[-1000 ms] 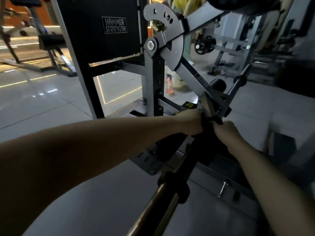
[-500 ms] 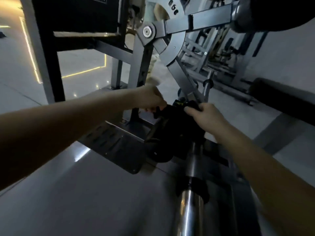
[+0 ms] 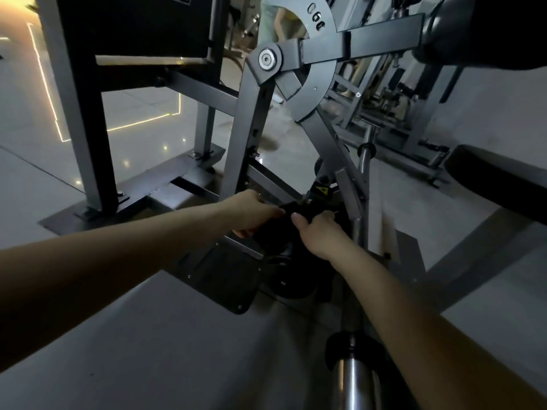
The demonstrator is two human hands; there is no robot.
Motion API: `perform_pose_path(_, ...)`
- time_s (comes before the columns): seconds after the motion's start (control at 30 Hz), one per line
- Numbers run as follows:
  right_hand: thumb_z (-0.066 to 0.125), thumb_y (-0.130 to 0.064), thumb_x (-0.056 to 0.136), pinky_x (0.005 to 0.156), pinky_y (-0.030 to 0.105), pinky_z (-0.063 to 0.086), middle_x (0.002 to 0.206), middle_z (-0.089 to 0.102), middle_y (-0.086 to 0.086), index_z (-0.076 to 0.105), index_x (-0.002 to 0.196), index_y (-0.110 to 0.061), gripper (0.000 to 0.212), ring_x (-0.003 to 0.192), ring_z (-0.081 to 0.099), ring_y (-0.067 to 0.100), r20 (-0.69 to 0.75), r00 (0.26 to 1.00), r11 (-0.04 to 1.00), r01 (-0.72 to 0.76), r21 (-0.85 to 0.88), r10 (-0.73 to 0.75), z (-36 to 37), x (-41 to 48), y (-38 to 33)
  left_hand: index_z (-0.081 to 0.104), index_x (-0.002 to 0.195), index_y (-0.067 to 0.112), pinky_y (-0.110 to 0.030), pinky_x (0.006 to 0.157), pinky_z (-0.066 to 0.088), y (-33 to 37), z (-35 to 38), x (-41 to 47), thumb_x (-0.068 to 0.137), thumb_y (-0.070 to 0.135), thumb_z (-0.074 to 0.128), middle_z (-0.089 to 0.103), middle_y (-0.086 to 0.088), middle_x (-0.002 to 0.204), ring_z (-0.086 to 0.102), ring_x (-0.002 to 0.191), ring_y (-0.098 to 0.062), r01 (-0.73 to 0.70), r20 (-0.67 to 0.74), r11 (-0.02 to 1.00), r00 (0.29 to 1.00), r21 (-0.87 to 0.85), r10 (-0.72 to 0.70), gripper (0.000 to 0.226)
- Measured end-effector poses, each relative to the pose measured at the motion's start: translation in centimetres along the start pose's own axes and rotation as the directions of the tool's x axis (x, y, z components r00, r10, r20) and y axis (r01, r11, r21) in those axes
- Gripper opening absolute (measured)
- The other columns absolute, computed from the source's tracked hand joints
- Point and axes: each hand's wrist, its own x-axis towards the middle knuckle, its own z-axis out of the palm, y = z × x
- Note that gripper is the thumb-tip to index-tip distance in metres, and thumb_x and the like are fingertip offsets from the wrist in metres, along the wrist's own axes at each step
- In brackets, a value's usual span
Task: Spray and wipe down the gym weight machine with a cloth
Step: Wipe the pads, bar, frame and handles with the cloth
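Both hands clutch a dark, crumpled cloth (image 3: pixel 276 229) low on the grey steel weight machine (image 3: pixel 251 119): left hand (image 3: pixel 253 213) and right hand (image 3: pixel 318 232) curl around it, beside the near chrome bar (image 3: pixel 350 377).

Low on the weight machine (image 3: pixel 245 137), cloth (image 3: pixel 279 232) between left hand (image 3: pixel 251 213) and right hand (image 3: pixel 318 232), beyond the bar (image 3: pixel 352 377)

Dim overall; LED strip glare reflecting on glossy floor (image 3: pixel 124 113) upper left, background soft, wide-angle bending at edges, foreground arms shadowed.
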Motion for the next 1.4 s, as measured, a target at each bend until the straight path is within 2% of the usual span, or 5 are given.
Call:
perform_pose_path(0.27, 0.047, -0.058, 0.099, 0.104, 0.048, 0.039, 0.150, 0.036, 0.025, 0.049, 0.138, -0.009, 0.063, 0.135, 0.038, 0.041, -0.363, 0.892, 0.924, 0.134, -0.358, -0.270, -1.4, 5.9, 0.6, 0.069, 0.120, 0.016, -0.030, 0.087, 0.053, -0.6, 1.4, 0.2, 0.097, 0.040, 0.067, 0.069, 0.002, 0.109, 0.065, 0.098, -0.013, -0.168, -0.072, 0.985, 0.983, 0.048, 0.171, 0.033)
perform_pose_path(0.73, 0.070, -0.018, 0.086, 0.062, 0.026, 0.054, 0.073, 0.070, -0.002, 0.070, 0.082, -0.019, 0.004, 0.069, 0.071, 0.014, 0.289, 0.826, 0.871, 0.428, 0.239, -0.485, -3.5, -3.1, 3.7, 0.064, 0.086, 0.026, -0.028, 0.062, 0.055, 1.2, 1.8, -0.1, 0.104, 0.019, 0.051, 0.064, -0.004, 0.079, 0.062, 0.066, -0.013, -0.170, -0.043, 0.984, 0.985, -0.053, 0.168, 0.024)
perform_pose_path(0.9, 0.067, -0.015, 0.091, 0.060, 0.028, 0.057, 0.085, 0.072, 0.005, 0.068, 0.092, -0.020, 0.005, 0.076, 0.073, 0.021, 0.167, 0.875, 0.873, 0.400, 0.279, -0.454, -4.9, -2.3, 2.6, 0.069, 0.106, 0.008, -0.022, 0.062, 0.049, 1.6, 0.4, -1.8, 0.105, 0.013, 0.048, 0.064, -0.005, 0.086, 0.061, 0.069, -0.008, -0.241, -0.107, 0.968, 0.966, -0.065, 0.233, 0.021)
perform_pose_path(1.2, 0.050, -0.009, 0.097, 0.073, 0.038, 0.061, 0.098, 0.069, 0.011, 0.070, 0.098, -0.014, 0.021, 0.086, 0.069, 0.025, -0.057, 0.937, 0.277, 0.159, 0.947, -0.345, -8.5, -1.9, -0.6, 0.064, 0.110, 0.010, -0.029, 0.068, 0.059, 5.6, 0.5, -4.8, 0.103, 0.017, 0.056, 0.072, -0.009, 0.093, 0.073, 0.081, -0.022, -0.271, 0.009, 0.827, 0.949, -0.492, 0.316, 0.013)
perform_pose_path(1.4, 0.081, -0.031, 0.083, 0.103, 0.028, 0.047, 0.135, 0.059, -0.005, 0.057, 0.136, -0.038, 0.059, 0.123, 0.057, 0.010, -0.226, 0.682, 0.586, 0.720, 0.371, -0.695, -6.7, -3.2, 0.3, 0.063, 0.109, 0.009, -0.040, 0.089, 0.056, 6.4, 0.1, -4.6, 0.105, 0.017, 0.046, 0.070, -0.021, 0.110, 0.067, 0.103, -0.036, -0.190, -0.078, 0.749, 0.980, -0.635, 0.182, 0.019)
